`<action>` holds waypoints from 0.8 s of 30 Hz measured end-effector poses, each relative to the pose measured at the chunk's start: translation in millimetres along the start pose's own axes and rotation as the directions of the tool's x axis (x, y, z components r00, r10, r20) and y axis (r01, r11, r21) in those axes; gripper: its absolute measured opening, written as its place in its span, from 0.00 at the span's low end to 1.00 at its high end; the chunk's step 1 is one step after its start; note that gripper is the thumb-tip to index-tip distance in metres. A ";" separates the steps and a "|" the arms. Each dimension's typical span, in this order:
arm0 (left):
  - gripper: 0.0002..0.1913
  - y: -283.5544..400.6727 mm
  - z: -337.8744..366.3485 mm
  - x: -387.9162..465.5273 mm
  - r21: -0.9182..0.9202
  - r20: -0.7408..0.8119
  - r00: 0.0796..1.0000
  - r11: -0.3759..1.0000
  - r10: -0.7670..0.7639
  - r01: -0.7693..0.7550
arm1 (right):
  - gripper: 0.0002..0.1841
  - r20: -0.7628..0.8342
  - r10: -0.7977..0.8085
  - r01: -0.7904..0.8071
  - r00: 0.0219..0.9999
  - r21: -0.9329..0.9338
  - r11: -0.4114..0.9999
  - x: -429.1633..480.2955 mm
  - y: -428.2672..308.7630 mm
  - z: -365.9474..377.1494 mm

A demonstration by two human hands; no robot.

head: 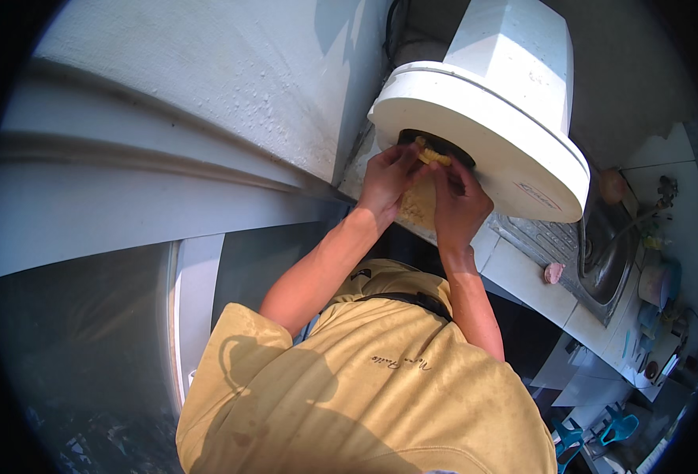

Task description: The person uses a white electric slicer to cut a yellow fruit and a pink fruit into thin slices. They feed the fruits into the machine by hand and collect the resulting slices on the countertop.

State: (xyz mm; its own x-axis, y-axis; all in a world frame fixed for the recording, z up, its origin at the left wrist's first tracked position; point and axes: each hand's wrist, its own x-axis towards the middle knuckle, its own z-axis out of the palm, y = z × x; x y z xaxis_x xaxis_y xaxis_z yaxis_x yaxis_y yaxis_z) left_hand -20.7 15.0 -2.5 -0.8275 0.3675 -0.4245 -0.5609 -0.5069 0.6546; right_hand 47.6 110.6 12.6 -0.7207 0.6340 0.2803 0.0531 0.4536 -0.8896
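Note:
Fingers of my left hand [384, 178] and my right hand [462, 204] pinch a small yellow, ridged piece [435, 157] from both sides. What it is made of cannot be told. It is held just in front of a dark round opening [454, 151] in the flat face of a white machine [503, 160]. My hands cover part of that opening, and the machine's face bears writing. Below, between my wrists, pale yellow crumbs [417, 207] show on the surface.
A white wall [219, 89] stands close on the left. To the right, a tiled counter [586, 323] holds a metal sink [606, 260] with a ribbed drainboard [535, 237]. A pink lump [554, 273] lies by the sink's edge, and a tap [666, 192] is behind it.

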 end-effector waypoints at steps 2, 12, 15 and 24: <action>0.13 1.8 1.4 -1.8 0.013 -0.004 1.000 1.000 -0.006 0.006 | 0.13 -0.003 0.011 -0.011 1.000 0.011 1.000 -0.3 1.0 -0.4; 0.13 -1.4 -0.9 1.3 0.039 -0.008 1.000 0.999 -0.015 0.015 | 0.11 0.000 0.034 -0.034 0.999 0.045 0.998 1.1 -9.2 -3.4; 0.14 0.0 2.0 -0.9 0.047 -0.015 1.000 0.999 -0.009 0.010 | 0.11 -0.006 0.034 -0.033 0.999 0.067 0.997 0.7 -10.3 -3.0; 0.15 4.2 5.5 -1.7 0.093 -0.043 0.999 0.995 -0.026 0.030 | 0.11 -0.005 0.071 -0.070 0.997 0.046 0.996 0.3 -12.3 -2.8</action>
State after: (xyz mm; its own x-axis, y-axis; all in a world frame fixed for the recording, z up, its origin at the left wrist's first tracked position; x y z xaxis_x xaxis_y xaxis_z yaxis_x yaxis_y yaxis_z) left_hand -21.5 16.5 4.4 -0.8129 0.3469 -0.4678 -0.5806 -0.4210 0.6969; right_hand 48.7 107.0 24.6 -0.7115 0.6678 0.2187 0.0719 0.3787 -0.9227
